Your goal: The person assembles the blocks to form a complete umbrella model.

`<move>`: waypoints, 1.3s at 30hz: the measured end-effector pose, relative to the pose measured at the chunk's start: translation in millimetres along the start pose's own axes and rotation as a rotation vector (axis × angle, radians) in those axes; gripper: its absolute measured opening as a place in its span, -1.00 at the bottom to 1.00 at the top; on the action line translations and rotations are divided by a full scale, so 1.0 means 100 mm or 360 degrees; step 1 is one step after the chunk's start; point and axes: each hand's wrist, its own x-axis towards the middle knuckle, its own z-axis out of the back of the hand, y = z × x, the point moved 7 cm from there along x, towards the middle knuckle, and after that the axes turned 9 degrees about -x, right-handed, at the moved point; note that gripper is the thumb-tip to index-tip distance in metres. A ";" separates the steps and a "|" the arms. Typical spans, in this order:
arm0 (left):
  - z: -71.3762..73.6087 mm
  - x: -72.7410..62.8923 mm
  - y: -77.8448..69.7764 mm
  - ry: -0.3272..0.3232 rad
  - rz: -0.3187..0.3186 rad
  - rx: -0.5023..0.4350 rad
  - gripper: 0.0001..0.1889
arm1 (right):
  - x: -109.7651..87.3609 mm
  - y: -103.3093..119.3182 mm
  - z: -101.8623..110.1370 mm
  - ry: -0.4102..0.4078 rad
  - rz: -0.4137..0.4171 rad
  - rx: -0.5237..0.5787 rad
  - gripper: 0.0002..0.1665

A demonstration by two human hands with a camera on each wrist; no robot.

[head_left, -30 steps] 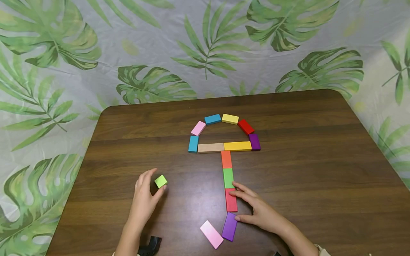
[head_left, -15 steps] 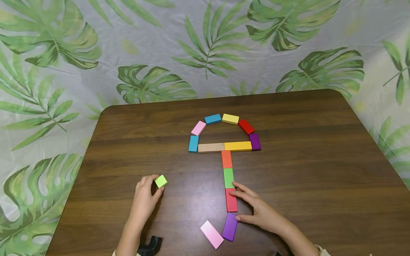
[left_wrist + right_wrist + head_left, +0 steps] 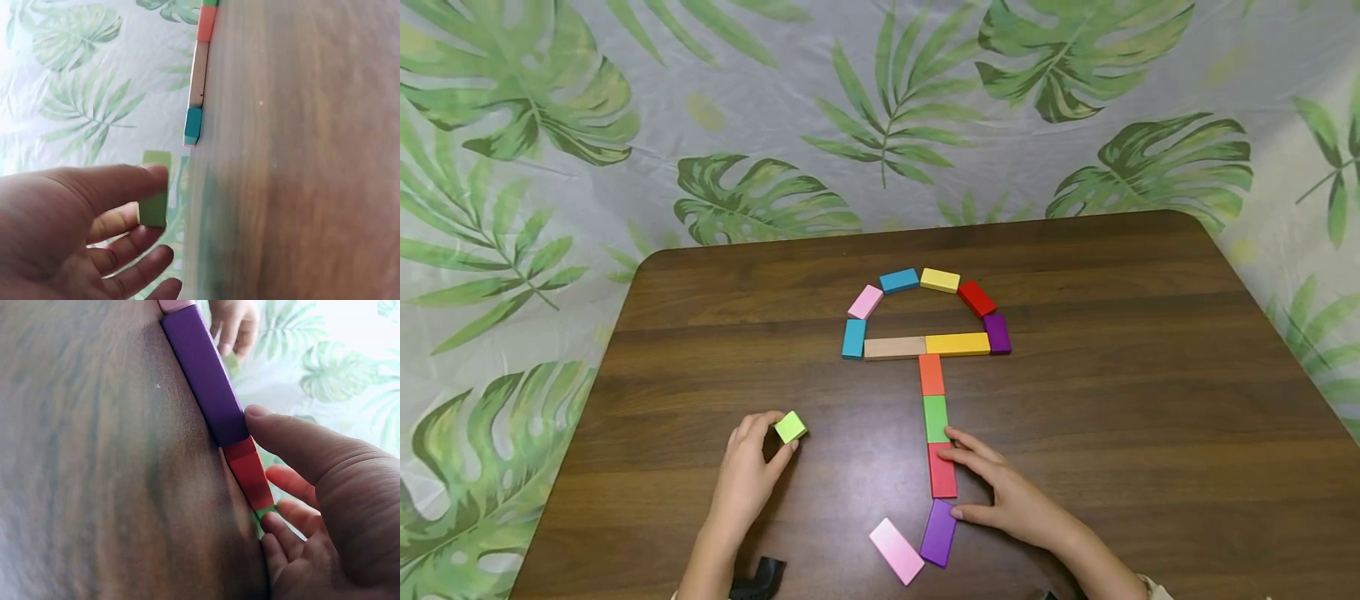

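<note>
My left hand (image 3: 748, 471) pinches a light green block (image 3: 791, 427) between thumb and fingers, left of the row of blocks. In the left wrist view the thumb lies across the face of this green block (image 3: 154, 194). My right hand (image 3: 1011, 496) rests beside the lower end of the row, its fingers fairly straight. Its thumb touches the corner of a purple block (image 3: 938, 533), while fingertips lie on the red block (image 3: 942, 471) and by the green block (image 3: 936, 418). A pink block (image 3: 897, 551) lies slanted, its lower corner near the purple one.
An orange block (image 3: 931, 375) tops the row, under a tan block (image 3: 895, 347) and a yellow-orange block (image 3: 957, 344). Several coloured blocks arch above these two. A black object (image 3: 760, 578) sits by the left forearm. Leaf-patterned cloth (image 3: 887, 108) hangs behind the wooden table (image 3: 1112, 375).
The left hand has closed its fingers and thumb on the light green block and shifted it slightly to the right. The right hand and the other blocks stay where they were.
</note>
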 end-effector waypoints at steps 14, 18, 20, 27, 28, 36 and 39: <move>0.05 -0.17 -0.54 -0.0149 -0.0433 0.0032 -0.56 | 0.00 -0.03 -0.03 0.0021 -0.0025 0.0022 -0.32; 0.01 -0.23 -0.66 -0.0118 -0.0499 0.0035 -0.55 | -0.03 -0.19 -0.12 0.0025 -0.0037 -0.0002 -0.29; -0.01 -0.26 -0.70 -0.0100 -0.0525 0.0035 -0.55 | -0.05 -0.27 -0.16 0.0034 -0.0046 -0.0022 -0.28; -0.17 -0.32 -0.77 0.0021 -0.0593 0.0015 -0.57 | -0.07 -0.35 -0.20 0.0050 -0.0036 -0.0035 -0.27; -0.20 -0.33 -0.77 0.0050 -0.0593 0.0014 -0.57 | -0.07 -0.34 -0.20 0.0050 -0.0036 -0.0035 -0.27; -0.43 -0.38 -0.74 0.0243 -0.0606 0.0055 -0.61 | -0.01 -0.10 -0.06 0.0023 -0.0027 0.0015 -0.31; -0.49 -0.38 -0.73 0.0312 -0.0610 0.0090 -0.62 | 0.00 -0.03 -0.02 0.0020 -0.0017 0.0005 -0.32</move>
